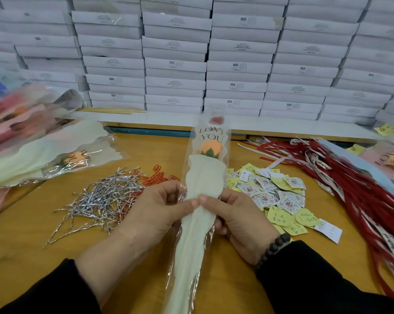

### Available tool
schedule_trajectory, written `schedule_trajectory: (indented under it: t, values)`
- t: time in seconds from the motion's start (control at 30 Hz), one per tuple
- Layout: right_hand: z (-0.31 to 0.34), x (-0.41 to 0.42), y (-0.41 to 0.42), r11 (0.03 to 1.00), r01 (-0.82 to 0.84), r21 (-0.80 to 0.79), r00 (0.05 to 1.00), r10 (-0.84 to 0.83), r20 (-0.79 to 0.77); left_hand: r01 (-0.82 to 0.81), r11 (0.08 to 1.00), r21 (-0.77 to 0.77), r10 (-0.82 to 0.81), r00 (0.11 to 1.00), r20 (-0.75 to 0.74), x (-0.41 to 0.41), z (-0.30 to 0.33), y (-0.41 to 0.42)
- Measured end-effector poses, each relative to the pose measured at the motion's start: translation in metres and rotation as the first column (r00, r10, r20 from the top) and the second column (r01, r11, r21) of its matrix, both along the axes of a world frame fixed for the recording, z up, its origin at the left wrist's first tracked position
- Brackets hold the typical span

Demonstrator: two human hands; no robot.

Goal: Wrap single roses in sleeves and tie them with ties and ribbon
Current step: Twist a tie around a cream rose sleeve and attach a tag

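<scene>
An orange rose (210,148) sits inside a long clear sleeve (204,177) with a pale cream liner and "LOVE YOU" print, pointing away from me. My left hand (162,207) and my right hand (234,219) grip the sleeve at its middle from both sides, thumbs pinching the cream liner together. Several silver twist ties (105,196) lie in a heap to the left of my hands. Red ribbons (350,180) with white printed strips are spread out on the right.
A stack of empty sleeves (44,152) lies at the left, a wrapped rose (393,159) at the far right. Stickers and yellow notes (273,193) cover the table right of my hands, red clips (159,175) behind the ties. White boxes (175,64) wall the back.
</scene>
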State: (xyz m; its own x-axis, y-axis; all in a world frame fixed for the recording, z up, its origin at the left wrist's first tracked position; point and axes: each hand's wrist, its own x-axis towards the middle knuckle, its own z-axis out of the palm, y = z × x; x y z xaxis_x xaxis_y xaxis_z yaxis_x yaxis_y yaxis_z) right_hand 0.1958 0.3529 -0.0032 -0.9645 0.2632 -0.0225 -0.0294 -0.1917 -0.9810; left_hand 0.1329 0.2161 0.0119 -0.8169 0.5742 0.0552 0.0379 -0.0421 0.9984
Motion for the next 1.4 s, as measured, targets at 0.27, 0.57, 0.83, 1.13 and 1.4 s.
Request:
schedule_trajectory:
  t: [0.27, 0.57, 0.83, 1.13, 1.4]
  values:
    - [0.0007, 0.0007, -0.0031, 0.998, 0.053, -0.037, 0.998, -0.054, -0.033, -0.023, 0.999, 0.040, 0.018, 0.994, 0.109, 0.0003, -0.0010, -0.0007]
    - [0.0008, 0.0011, -0.0048, 0.995, 0.090, -0.041, 0.995, -0.091, -0.029, -0.093, 0.993, 0.068, 0.079, 0.980, 0.180, -0.0011, -0.0031, 0.0012]
    - [-0.0007, 0.0004, -0.0036, 0.995, 0.103, -0.012, 0.994, -0.103, -0.025, -0.063, 0.996, 0.059, 0.053, 0.986, 0.161, -0.0017, -0.0010, -0.0009]
    - [0.0024, 0.0025, -0.0079, 0.996, 0.094, -0.003, 0.994, -0.094, -0.052, -0.108, 0.988, 0.111, 0.082, 0.973, 0.215, 0.0025, -0.0013, 0.0032]
    - [0.0026, 0.0027, -0.0085, 0.993, 0.118, 0.010, 0.991, -0.117, -0.062, -0.056, 0.997, 0.048, 0.045, 0.978, 0.204, 0.0022, -0.0026, 0.0017]
